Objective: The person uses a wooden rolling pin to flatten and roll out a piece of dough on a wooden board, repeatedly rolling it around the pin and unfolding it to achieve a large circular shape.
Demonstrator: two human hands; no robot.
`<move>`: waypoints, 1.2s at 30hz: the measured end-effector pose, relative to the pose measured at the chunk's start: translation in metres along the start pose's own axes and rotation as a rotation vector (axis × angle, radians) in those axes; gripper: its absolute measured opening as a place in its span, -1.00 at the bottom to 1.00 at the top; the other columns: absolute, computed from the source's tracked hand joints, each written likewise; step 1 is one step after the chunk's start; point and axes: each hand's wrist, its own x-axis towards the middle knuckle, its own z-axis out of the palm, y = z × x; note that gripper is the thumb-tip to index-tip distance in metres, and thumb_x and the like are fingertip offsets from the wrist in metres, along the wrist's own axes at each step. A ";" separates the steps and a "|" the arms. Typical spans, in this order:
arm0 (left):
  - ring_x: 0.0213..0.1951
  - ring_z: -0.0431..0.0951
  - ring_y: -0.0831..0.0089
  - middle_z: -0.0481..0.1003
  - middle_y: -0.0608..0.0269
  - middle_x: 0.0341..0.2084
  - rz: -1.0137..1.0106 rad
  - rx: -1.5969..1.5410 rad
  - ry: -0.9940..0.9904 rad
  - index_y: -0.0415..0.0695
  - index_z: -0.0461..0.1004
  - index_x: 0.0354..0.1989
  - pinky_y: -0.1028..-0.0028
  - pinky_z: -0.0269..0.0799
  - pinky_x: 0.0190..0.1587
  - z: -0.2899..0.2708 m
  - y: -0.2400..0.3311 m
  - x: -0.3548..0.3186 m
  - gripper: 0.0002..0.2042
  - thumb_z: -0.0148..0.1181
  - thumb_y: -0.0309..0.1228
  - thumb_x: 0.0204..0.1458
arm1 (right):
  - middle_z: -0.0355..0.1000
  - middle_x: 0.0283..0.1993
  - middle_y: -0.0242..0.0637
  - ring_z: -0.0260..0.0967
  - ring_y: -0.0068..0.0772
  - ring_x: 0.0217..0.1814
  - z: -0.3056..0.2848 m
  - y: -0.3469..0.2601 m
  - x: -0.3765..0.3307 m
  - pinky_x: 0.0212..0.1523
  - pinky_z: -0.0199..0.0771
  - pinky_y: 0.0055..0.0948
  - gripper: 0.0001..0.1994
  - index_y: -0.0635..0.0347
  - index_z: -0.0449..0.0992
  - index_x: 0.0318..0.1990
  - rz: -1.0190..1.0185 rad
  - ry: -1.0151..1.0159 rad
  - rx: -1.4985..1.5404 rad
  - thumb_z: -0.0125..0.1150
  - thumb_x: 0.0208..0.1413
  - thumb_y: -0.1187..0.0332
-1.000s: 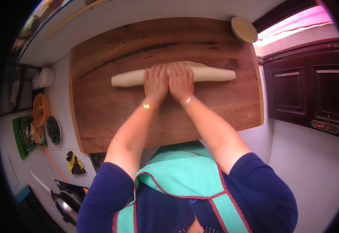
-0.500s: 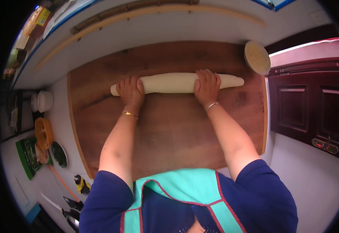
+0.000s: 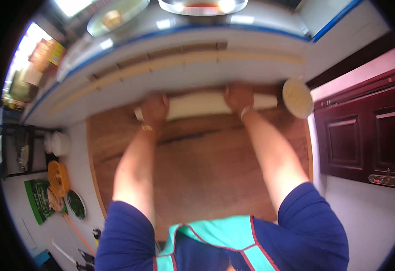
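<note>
A long, pale roll of dough (image 3: 196, 105) lies crosswise near the far edge of a brown wooden board (image 3: 206, 176). My left hand (image 3: 155, 108) is curled over the roll near its left end. Toward the other end my right hand (image 3: 239, 97) grips it from above in the same way. Both arms are stretched out, and motion blurs the fingers. Pale ends of the roll show outside each hand. Whether a rod lies inside the dough cannot be seen.
A round bowl of pale flour-like stuff (image 3: 297, 98) stands at the board's far right corner. Behind the board rises a white ledge with blue edging (image 3: 184, 30). Dark red cabinet doors (image 3: 364, 135) are on the right. An orange basket (image 3: 58, 179) sits at left.
My hands and the dough roll have moved away from me toward the board's far edge. The view has tilted up, bringing dishes on the ledge into sight.
</note>
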 end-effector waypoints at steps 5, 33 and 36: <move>-0.45 0.53 -0.03 0.54 -0.06 -0.51 -0.097 -0.157 -0.297 -0.18 0.55 -0.52 0.03 0.43 -0.31 -0.062 0.025 -0.096 -0.63 -0.09 -0.20 0.11 | 0.56 -0.30 -0.03 0.50 0.00 -0.24 0.009 0.006 -0.127 -0.12 0.37 0.01 -0.55 0.22 0.61 -0.34 0.052 -0.100 -0.039 -0.19 0.22 0.11; -0.26 0.55 0.21 0.56 0.15 -0.35 0.103 -0.246 -0.148 -0.04 0.52 -0.32 0.18 0.41 -0.20 -0.130 0.152 -0.207 -0.84 0.08 -0.29 0.01 | 0.54 -0.19 -0.25 0.47 -0.26 -0.08 -0.045 -0.114 -0.303 -0.11 0.41 -0.19 -0.81 0.02 0.55 -0.23 -0.158 0.132 0.038 0.07 0.06 0.25; -0.04 0.46 0.20 0.52 0.16 -0.18 0.155 -0.366 0.040 -0.06 0.47 -0.06 0.14 0.20 0.09 -0.120 0.147 -0.200 -0.72 0.05 -0.31 0.05 | 0.47 -0.03 -0.32 0.33 -0.29 0.13 -0.041 -0.114 -0.291 0.20 0.14 -0.18 -0.68 0.04 0.48 -0.02 -0.254 0.475 0.196 0.10 0.05 0.25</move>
